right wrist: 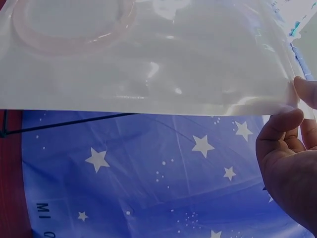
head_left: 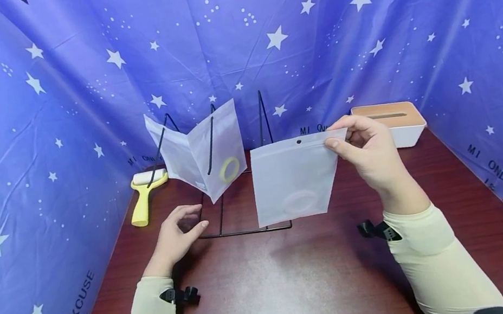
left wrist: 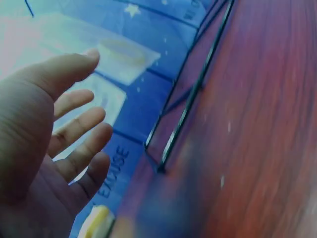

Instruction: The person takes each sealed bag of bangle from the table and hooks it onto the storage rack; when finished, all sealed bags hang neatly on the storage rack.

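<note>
A translucent white zip pouch (head_left: 291, 178) with a hang hole in its top edge hangs from my right hand (head_left: 374, 151), pinched at its upper right corner between thumb and fingers. Inside it a pale pink ring (right wrist: 74, 29) shows through in the right wrist view. My left hand (head_left: 177, 237) holds nothing; its fingers are loosely bent beside the front left of a black wire rack (head_left: 248, 231). On the rack, two similar pouches meet in a V: a left pouch (head_left: 174, 153) and a right pouch (head_left: 228, 133) with a yellow ring (head_left: 230, 169) inside.
A yellow-handled roller (head_left: 141, 204) lies left of the rack. A white tissue box (head_left: 408, 135) with a wood-coloured lid stands at the back right. Blue star-printed cloth (head_left: 313, 48) surrounds the dark red table (head_left: 312, 290) at the back and sides.
</note>
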`<state>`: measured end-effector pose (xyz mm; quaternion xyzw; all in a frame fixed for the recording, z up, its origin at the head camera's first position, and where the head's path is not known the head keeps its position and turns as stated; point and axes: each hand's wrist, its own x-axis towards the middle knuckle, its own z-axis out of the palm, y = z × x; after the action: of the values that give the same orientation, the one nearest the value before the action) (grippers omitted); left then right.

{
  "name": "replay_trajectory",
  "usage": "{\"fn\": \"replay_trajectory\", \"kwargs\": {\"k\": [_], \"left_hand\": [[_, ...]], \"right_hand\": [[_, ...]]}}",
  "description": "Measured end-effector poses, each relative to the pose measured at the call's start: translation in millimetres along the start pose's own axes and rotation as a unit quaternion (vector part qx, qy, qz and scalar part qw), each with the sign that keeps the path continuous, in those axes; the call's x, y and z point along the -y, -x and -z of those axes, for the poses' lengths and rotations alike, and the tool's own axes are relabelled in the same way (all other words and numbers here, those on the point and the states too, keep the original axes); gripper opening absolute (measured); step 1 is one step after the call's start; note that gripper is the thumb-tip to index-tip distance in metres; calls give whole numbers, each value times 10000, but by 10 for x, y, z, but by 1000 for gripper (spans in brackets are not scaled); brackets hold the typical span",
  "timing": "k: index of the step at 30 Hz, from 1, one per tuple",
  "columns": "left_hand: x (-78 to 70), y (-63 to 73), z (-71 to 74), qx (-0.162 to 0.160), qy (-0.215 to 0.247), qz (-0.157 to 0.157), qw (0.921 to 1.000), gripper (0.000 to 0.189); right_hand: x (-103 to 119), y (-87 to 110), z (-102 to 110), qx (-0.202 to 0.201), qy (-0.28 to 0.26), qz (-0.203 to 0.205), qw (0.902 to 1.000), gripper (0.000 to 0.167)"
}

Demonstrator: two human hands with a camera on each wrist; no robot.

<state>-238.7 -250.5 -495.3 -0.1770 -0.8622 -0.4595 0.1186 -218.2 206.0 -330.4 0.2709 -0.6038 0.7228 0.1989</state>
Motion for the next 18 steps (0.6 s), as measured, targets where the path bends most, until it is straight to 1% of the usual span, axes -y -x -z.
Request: {"fn": "replay_trajectory", "kwargs": {"k": [5, 7, 9, 14, 18], "left_hand": [[-202, -32, -96, 18, 195, -303, 9994, 42], [-279, -47, -123, 29, 223, -445, 9988, 41], [-342, -58, -145, 75, 351, -582, 9977, 41], [-454, -80, -220, 315, 610, -852, 9940, 41], [-529, -102, -317, 481, 661, -1106, 9905, 42]], "right_hand": [[-23, -18, -74, 30, -42, 27, 10000, 21], [-44, -29, -102, 42, 41, 46, 10000, 20], [-72, -42, -134, 44, 115, 55, 9999, 18], [-135, -65, -231, 63, 271, -41, 9996, 17], [-157, -78, -303, 69, 247, -92, 9996, 17]]}}
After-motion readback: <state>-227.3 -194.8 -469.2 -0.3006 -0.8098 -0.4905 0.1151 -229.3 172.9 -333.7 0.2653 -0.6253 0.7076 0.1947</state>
